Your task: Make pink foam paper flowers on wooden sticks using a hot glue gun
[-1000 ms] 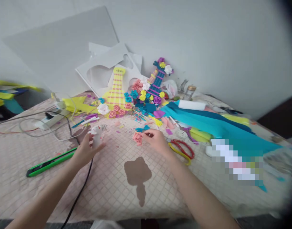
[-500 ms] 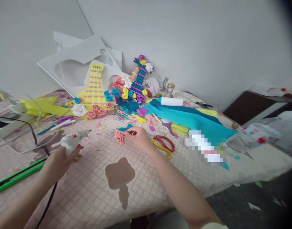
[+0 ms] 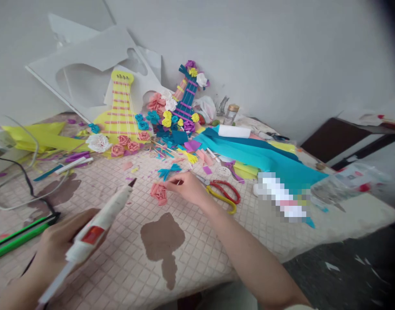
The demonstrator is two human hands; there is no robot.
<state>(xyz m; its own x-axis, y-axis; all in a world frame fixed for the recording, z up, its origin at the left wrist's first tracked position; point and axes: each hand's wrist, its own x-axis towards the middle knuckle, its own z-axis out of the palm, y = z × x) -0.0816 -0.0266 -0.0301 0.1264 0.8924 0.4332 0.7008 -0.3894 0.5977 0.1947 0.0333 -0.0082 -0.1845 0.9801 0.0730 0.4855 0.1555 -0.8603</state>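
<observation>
My left hand [image 3: 68, 241] is closed round a white hot glue gun [image 3: 102, 221], whose dark nozzle points up and to the right over the table. A glue stick [image 3: 57, 280] juts out of its back end. With thumb and finger, my right hand [image 3: 187, 187] pinches the edge of a pink paper flower [image 3: 158, 194] at table height. Just behind the flower lies a blue paper bow [image 3: 170, 171]. Scissors with red and yellow handles [image 3: 223, 194] rest to the right of my right wrist.
A yellow paper guitar [image 3: 121, 107] with flowers and a blue paper guitar [image 3: 187, 103] stand at the back. Turquoise paper [image 3: 262, 155] spreads to the right. A green-edged object [image 3: 20, 241] and cables [image 3: 31, 185] lie left. Paper scraps litter the middle.
My left hand has brought the glue gun nearer to me and turned it, nozzle now pointing up-right. The pink flower has come slightly toward me, apart from the blue bow.
</observation>
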